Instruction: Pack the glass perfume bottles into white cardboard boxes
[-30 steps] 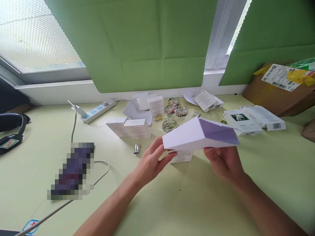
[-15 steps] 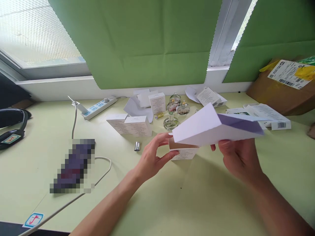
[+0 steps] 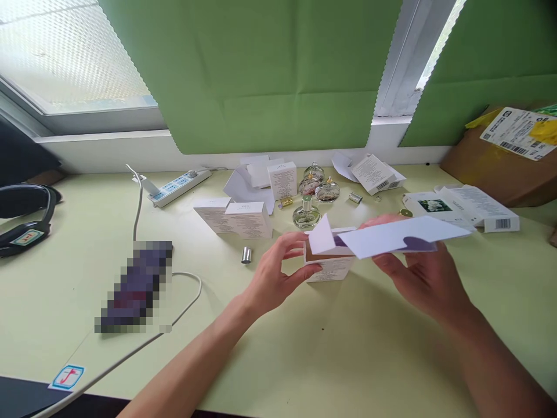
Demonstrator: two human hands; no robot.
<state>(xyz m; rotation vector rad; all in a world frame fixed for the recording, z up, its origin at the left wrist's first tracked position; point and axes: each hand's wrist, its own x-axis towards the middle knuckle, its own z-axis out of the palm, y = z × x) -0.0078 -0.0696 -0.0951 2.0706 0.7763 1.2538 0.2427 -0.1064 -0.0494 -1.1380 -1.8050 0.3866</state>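
Observation:
A small white box (image 3: 329, 265) with an open top stands on the pale green table (image 3: 357, 348). My left hand (image 3: 278, 273) grips its left side, thumb low and fingers curled over the rim. My right hand (image 3: 424, 276) holds a folded white card insert (image 3: 402, 235) almost flat, just right of the box and level with its open top. One flap of the box sticks up at its left edge.
Behind the box are several small glass perfume bottles (image 3: 307, 213), white boxes (image 3: 250, 219) and loose metal caps (image 3: 246, 255). A power strip (image 3: 176, 187) and a cable lie at the left, flat white cartons (image 3: 465, 210) and a brown parcel (image 3: 500, 162) at the right.
My right hand has lowered and flattened the white card from a raised, tent-like tilt. My left hand has left the card and taken hold of the small box.

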